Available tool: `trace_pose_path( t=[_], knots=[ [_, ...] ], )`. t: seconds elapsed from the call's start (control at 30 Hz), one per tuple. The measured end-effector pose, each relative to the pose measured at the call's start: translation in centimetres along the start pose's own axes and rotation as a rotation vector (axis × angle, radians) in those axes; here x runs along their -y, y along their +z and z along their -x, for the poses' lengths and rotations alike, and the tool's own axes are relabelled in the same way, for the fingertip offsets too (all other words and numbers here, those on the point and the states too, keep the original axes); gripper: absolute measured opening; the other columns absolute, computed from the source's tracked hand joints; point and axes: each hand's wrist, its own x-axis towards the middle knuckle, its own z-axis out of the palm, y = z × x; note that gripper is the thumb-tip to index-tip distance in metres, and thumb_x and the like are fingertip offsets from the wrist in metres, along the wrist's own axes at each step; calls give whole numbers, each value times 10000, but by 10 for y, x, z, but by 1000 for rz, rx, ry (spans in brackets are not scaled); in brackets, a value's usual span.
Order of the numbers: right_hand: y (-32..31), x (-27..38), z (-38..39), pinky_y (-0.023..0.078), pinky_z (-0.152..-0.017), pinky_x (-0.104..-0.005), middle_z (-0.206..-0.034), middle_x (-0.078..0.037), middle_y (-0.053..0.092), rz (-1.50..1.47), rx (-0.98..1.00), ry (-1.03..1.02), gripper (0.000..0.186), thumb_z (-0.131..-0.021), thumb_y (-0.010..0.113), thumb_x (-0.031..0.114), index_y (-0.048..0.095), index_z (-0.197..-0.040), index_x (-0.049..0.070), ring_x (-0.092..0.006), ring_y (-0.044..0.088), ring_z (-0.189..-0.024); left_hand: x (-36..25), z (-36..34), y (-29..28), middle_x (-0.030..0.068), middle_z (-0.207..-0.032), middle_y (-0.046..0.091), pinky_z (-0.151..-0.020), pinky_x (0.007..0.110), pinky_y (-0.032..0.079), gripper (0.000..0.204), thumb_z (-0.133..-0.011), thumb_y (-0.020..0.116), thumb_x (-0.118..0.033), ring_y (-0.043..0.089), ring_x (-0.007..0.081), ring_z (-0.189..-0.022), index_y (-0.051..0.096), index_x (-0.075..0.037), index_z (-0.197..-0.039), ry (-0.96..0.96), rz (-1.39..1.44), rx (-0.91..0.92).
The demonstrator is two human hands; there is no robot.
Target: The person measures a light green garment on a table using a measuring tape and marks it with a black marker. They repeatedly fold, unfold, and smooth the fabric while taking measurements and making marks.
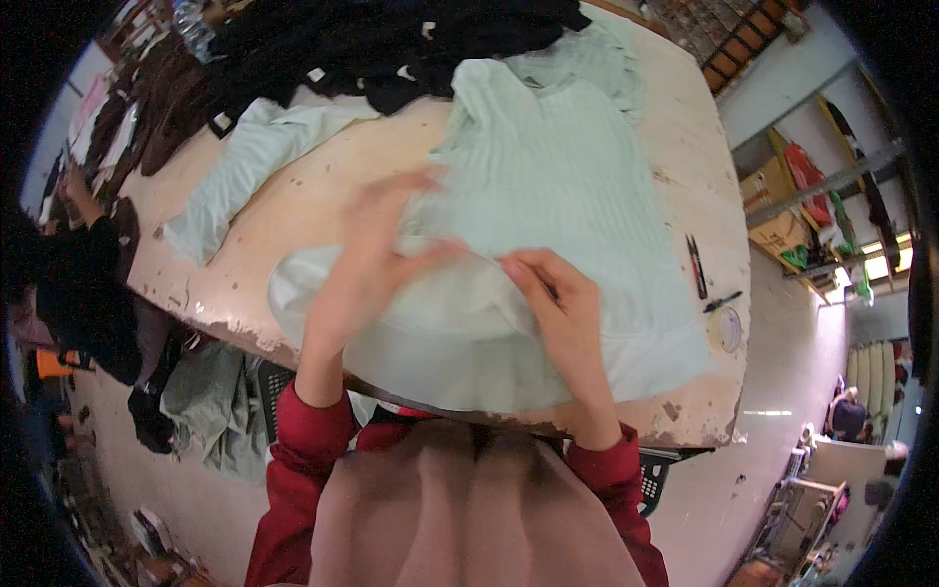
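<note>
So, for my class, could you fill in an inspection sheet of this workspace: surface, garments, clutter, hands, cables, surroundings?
Surface: pale tabletop, chipped along its near edge.
Job's things: pale-green ribbed top, spread out on the tabletop.
Clutter: dark garments heaped at the far side; red-and-black pointed tool at right.
Left hand: blurred, fingers spread above pale cloth.
Right hand: fingers pinched together at the cloth; grip unclear.
Cables: nothing seen.
Surroundings: another person at left, metal rack at right.

Black garments (333, 44) lie heaped beside a clear bottle (194, 31); a slim pointed tool (696, 268) lies well apart.
</note>
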Motion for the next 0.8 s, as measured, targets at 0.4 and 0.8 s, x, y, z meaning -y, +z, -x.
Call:
trace_pose_path(
  t=[0.4, 0.8],
  knots=[
    [-95, 3, 64, 476, -635, -306, -786, -113, 671, 417, -227, 283, 250, -879, 668, 224, 672, -987, -2, -200, 616, -678, 42, -103, 1, 0, -763, 642, -740, 221, 423, 140, -830, 677, -151, 564, 77, -790, 669, -11, -823, -209, 602, 443],
    [-56, 21, 14, 390, -605, -232, -712, -26, 582, 69, -220, 47, 233, -881, 676, 195, 668, -994, -8, -68, 488, -691, -43, -78, 62, 92, -856, 673, -802, 268, 450, 229, -858, 669, -210, 610, 177, -816, 669, -40, -1011, 145, 649, 815]
  ],
)
